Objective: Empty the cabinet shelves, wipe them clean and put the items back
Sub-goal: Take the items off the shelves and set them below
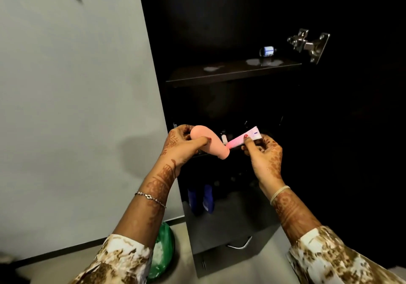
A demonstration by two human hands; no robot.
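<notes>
Left hand grips a curved peach container, perhaps a lotion bottle. Right hand pinches a pink-white tube whose tip meets it, in front of the dark cabinet. A small bottle lies on the upper shelf.

A single wide-angle camera is riding on the person's head, looking forward and down; it is facing into an open dark cabinet from close range, with a shelf sitting just above mid-frame; both forearms are reaching in from the bottom edge, the left hand and right hand meeting near the centre; a grey wall is filling the left side, its edges leaning with the lens.
</notes>
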